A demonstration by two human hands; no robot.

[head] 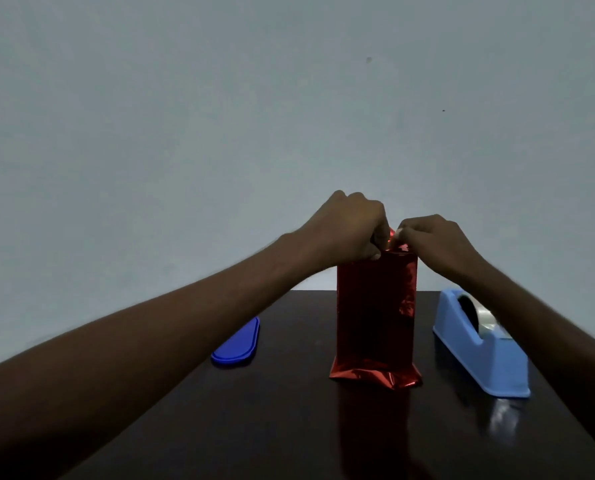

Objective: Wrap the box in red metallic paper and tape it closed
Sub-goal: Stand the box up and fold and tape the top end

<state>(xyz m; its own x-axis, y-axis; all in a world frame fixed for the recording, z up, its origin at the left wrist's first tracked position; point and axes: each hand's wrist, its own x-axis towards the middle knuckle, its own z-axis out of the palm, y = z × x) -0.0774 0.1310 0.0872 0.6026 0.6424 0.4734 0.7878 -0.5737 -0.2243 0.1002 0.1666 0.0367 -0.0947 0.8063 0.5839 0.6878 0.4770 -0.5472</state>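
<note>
A tall box covered in red metallic paper (375,313) stands upright on the dark table (289,410). Loose paper flares out around its base. My left hand (348,230) curls over the top left corner and pinches the paper there. My right hand (434,240) pinches a small raised flap of red paper at the top, close to the left hand. The box under the paper is hidden. A light blue tape dispenser (479,348) with a roll of clear tape sits just right of the box.
A flat dark blue oblong lid (237,344) lies on the table to the left of the box. A plain pale wall rises behind the table's far edge. Both forearms stretch over the table's near part.
</note>
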